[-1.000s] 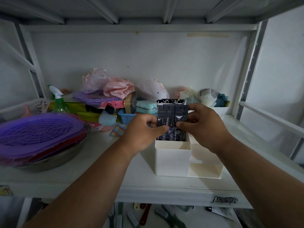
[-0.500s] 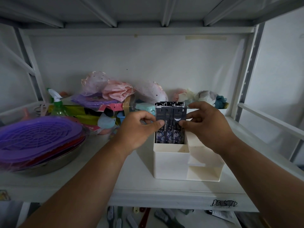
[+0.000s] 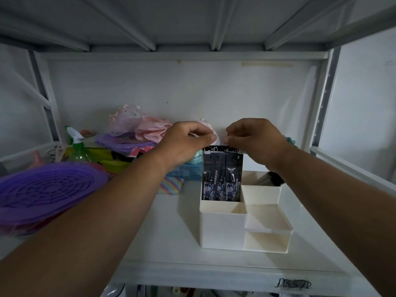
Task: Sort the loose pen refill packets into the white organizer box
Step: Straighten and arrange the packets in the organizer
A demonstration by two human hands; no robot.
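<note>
Dark pen refill packets stand upright side by side in the tall left compartment of the white organizer box on the shelf. Their lower ends are inside the compartment and their tops stick well above its rim. My left hand pinches the packets' top left corner with thumb and fingers. At the top right corner, my right hand has its fingertips on the packets' upper edge. A dark object lies in the box's back right compartment, partly hidden by my right wrist.
Purple plastic trays on a metal bowl fill the shelf's left. Behind are a green spray bottle, pink and purple bagged items, a blue basket and a striped pad. Shelf frame posts stand at both sides.
Both hands slid up from the packets' middle to their top edge. The packets sit lower in the left compartment, and the view has moved closer to the box.
</note>
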